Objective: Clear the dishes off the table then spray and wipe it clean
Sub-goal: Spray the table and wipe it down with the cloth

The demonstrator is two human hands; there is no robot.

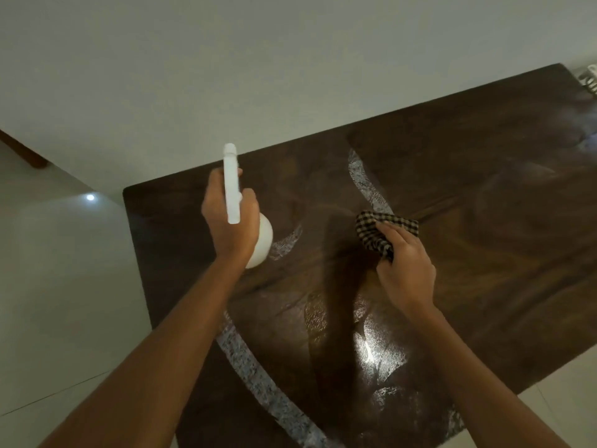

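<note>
A dark wooden table (468, 176) with pale curved inlay marks fills the middle and right of the head view. My left hand (226, 218) grips a white spray bottle (233, 185) above the table's left part, its nozzle pointing away from me. My right hand (403, 266) grips a bunched black-and-tan checked cloth (384, 229) and holds it against the tabletop near the middle. Wet sheen and a light's glare show on the wood near my right forearm. No dishes are visible on the table.
Pale tiled floor (64, 286) lies to the left of and in front of the table. A white wall runs along the table's far edge. A white object (589, 80) shows at the far right corner, cut off by the frame.
</note>
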